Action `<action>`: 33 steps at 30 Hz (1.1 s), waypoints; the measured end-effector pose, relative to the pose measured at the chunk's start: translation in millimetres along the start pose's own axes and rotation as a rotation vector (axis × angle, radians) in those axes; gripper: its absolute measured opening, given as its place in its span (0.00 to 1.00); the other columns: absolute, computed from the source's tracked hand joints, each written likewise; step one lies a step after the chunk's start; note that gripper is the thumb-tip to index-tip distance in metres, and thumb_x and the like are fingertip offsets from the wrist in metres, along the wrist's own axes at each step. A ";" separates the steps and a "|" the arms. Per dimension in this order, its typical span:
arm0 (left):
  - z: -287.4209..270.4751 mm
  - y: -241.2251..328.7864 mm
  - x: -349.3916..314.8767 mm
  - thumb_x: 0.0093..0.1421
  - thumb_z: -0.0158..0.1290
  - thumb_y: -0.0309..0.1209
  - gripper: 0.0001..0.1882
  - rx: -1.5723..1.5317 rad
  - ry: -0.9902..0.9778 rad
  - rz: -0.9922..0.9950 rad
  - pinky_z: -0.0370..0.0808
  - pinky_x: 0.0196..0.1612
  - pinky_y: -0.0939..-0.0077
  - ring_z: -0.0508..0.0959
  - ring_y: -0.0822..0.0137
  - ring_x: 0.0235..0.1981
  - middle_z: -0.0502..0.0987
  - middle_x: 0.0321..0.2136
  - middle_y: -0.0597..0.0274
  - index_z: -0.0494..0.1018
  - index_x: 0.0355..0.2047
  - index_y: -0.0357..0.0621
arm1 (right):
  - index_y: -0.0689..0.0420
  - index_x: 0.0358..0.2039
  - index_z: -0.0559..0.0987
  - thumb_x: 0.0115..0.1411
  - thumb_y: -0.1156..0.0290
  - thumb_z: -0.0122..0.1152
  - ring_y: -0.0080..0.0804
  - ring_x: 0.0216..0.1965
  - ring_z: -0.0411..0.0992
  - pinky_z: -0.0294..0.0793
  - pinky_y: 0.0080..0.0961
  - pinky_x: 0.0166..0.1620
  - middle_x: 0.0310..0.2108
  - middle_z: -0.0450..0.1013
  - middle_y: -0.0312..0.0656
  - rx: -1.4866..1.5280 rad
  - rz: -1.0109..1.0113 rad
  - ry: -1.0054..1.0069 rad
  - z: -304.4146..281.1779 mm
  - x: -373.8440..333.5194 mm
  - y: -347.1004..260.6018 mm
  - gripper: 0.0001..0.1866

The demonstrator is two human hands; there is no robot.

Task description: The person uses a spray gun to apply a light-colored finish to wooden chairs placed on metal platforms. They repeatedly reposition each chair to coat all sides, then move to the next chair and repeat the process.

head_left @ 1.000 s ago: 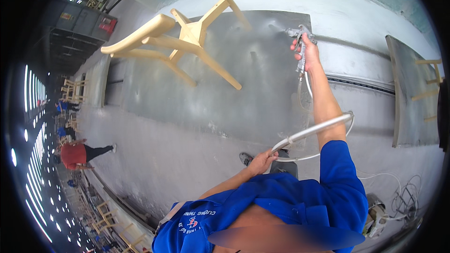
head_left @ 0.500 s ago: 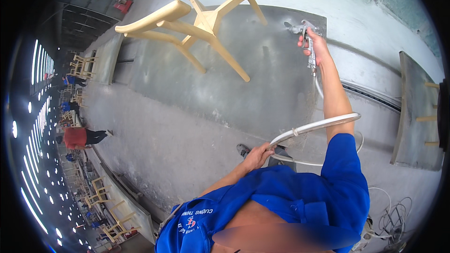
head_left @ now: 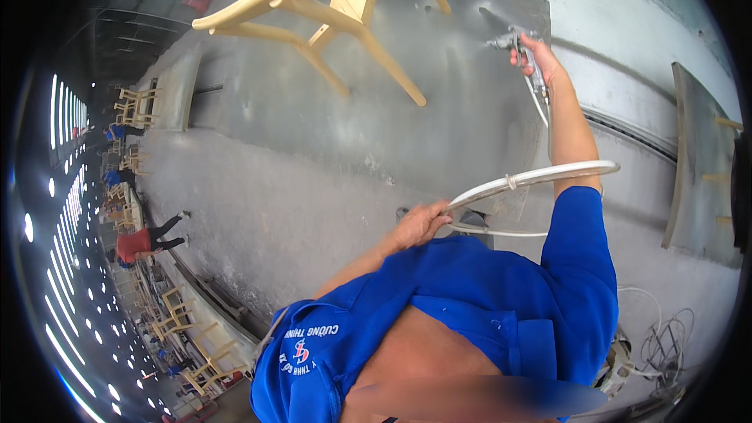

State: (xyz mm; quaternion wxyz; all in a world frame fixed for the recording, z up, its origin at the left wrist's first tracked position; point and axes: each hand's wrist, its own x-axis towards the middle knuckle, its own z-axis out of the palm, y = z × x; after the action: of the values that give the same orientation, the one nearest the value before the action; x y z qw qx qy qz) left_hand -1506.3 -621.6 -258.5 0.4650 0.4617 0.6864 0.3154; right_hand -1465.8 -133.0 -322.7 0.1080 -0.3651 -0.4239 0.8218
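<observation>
My right hand (head_left: pixel 542 61) is wrapped round a metal spray gun (head_left: pixel 511 45), its arm stretched forward over the right end of a grey metal-topped platform (head_left: pixel 439 149). The gun's nozzle faces left, toward a bare pale wooden chair (head_left: pixel 385 59) on that platform. A gap separates gun and chair. Close to my body, my left hand (head_left: pixel 423 223) grips a looped white hose (head_left: pixel 540 174), which passes across my right forearm. A thinner stretch of hose hangs below the gun's handle.
Another metal-topped platform (head_left: pixel 701 180) with wooden legs showing stands at right. Tangled cables (head_left: pixel 666 341) lie at lower right. A track (head_left: pixel 634 137) runs along the floor. At left, a person in red (head_left: pixel 141 243) walks near rows of wooden chairs (head_left: pixel 207 364).
Platform and chair sit higher in view. My right hand and the spray gun appear slightly farther right. The left hand still grips the hose. The person in red has changed stride.
</observation>
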 end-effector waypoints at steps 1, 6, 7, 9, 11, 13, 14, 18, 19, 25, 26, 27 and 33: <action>-6.1 -2.2 -6.1 0.71 0.51 0.33 0.12 0.028 -0.030 -0.028 0.75 0.39 0.55 0.79 0.45 0.33 0.80 0.32 0.50 0.72 0.51 0.45 | 0.52 0.50 0.75 0.73 0.50 0.51 0.23 0.26 0.75 0.60 0.17 0.15 0.32 0.78 0.39 -0.025 0.027 0.061 -10.4 1.1 26.1 0.19; -61.5 -47.1 -30.4 0.70 0.52 0.30 0.14 0.054 -0.090 0.058 0.76 0.42 0.60 0.80 0.51 0.34 0.81 0.34 0.52 0.74 0.54 0.44 | 0.52 0.48 0.75 0.75 0.50 0.46 0.26 0.26 0.74 0.61 0.18 0.16 0.30 0.75 0.40 0.175 0.104 0.315 -7.2 -43.5 181.9 0.19; -71.6 -61.2 -34.8 0.70 0.52 0.30 0.15 0.048 -0.113 0.061 0.76 0.43 0.60 0.80 0.50 0.36 0.81 0.35 0.51 0.74 0.55 0.44 | 0.52 0.48 0.75 0.75 0.50 0.45 0.27 0.26 0.74 0.61 0.18 0.16 0.29 0.75 0.40 0.252 0.128 0.426 6.6 -66.2 203.4 0.19; -96.1 -92.9 -42.7 0.69 0.53 0.29 0.16 0.034 -0.160 0.071 0.76 0.43 0.60 0.81 0.48 0.38 0.82 0.38 0.50 0.74 0.56 0.44 | 0.49 0.53 0.74 0.76 0.50 0.43 0.28 0.26 0.73 0.61 0.17 0.16 0.31 0.74 0.40 0.475 -0.003 0.402 47.4 -118.0 231.1 0.20; -129.0 -125.8 -64.4 0.68 0.53 0.28 0.16 0.116 -0.258 0.130 0.77 0.45 0.60 0.81 0.47 0.42 0.82 0.41 0.48 0.74 0.56 0.44 | 0.44 0.59 0.71 0.75 0.49 0.44 0.28 0.28 0.74 0.62 0.17 0.17 0.32 0.74 0.39 0.667 -0.260 0.222 118.2 -174.6 252.9 0.20; -161.0 -151.9 -70.0 0.67 0.54 0.26 0.17 0.143 -0.311 0.279 0.77 0.46 0.59 0.81 0.47 0.44 0.82 0.44 0.46 0.74 0.56 0.43 | 0.40 0.63 0.69 0.75 0.49 0.44 0.28 0.30 0.73 0.64 0.17 0.17 0.33 0.73 0.39 0.805 -0.519 0.096 189.6 -205.1 254.8 0.21; -177.5 -163.3 -80.0 0.67 0.54 0.26 0.17 0.120 -0.327 0.370 0.77 0.47 0.59 0.81 0.47 0.45 0.82 0.45 0.46 0.75 0.56 0.43 | 0.39 0.64 0.67 0.75 0.48 0.45 0.29 0.32 0.73 0.65 0.17 0.17 0.35 0.73 0.40 0.861 -0.634 0.043 227.6 -218.3 263.5 0.22; -220.0 -175.1 -101.9 0.66 0.53 0.23 0.16 0.119 -0.409 0.417 0.78 0.49 0.59 0.81 0.46 0.48 0.81 0.47 0.48 0.76 0.54 0.41 | 0.36 0.65 0.66 0.74 0.47 0.47 0.30 0.34 0.73 0.66 0.18 0.18 0.36 0.73 0.38 0.869 -0.825 0.099 296.7 -231.1 278.2 0.23; -236.1 -175.9 -107.5 0.65 0.54 0.22 0.16 0.122 -0.420 0.433 0.78 0.49 0.60 0.81 0.46 0.48 0.81 0.47 0.48 0.76 0.54 0.41 | 0.36 0.65 0.66 0.74 0.47 0.47 0.30 0.34 0.74 0.65 0.18 0.18 0.35 0.73 0.38 0.853 -0.796 0.167 305.4 -225.2 287.4 0.23; -327.8 -217.3 -192.6 0.66 0.55 0.25 0.19 0.173 -0.431 0.354 0.78 0.47 0.59 0.82 0.47 0.43 0.82 0.44 0.48 0.75 0.58 0.47 | 0.50 0.51 0.75 0.72 0.46 0.51 0.29 0.29 0.76 0.64 0.23 0.18 0.31 0.74 0.36 0.817 -0.450 0.840 378.5 -156.3 389.0 0.21; -332.4 -225.5 -208.2 0.66 0.55 0.26 0.19 0.152 -0.409 0.293 0.78 0.47 0.60 0.82 0.48 0.43 0.83 0.44 0.48 0.74 0.58 0.46 | 0.50 0.50 0.75 0.72 0.47 0.51 0.29 0.29 0.76 0.64 0.23 0.18 0.31 0.74 0.36 0.803 -0.455 0.873 388.2 -146.1 402.8 0.20; -337.4 -232.1 -224.2 0.67 0.55 0.26 0.19 0.139 -0.388 0.235 0.78 0.46 0.60 0.83 0.49 0.42 0.83 0.44 0.47 0.74 0.58 0.46 | 0.51 0.50 0.75 0.72 0.48 0.51 0.28 0.29 0.76 0.64 0.23 0.18 0.31 0.74 0.36 0.826 -0.402 0.972 399.4 -136.8 413.3 0.20; -381.8 -247.0 -288.8 0.70 0.51 0.23 0.16 0.115 -0.411 0.118 0.76 0.47 0.68 0.81 0.60 0.41 0.82 0.41 0.53 0.74 0.57 0.40 | 0.53 0.49 0.75 0.73 0.48 0.51 0.28 0.27 0.75 0.65 0.23 0.18 0.31 0.73 0.36 0.945 -0.634 0.905 492.2 -131.6 415.7 0.20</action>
State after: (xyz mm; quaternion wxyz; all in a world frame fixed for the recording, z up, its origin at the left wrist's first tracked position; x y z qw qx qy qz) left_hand -1904.6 -983.4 -230.5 0.5485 0.5815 0.5660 0.2017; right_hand -1658.0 -757.8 -394.1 0.6521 -0.4431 -0.0229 0.6147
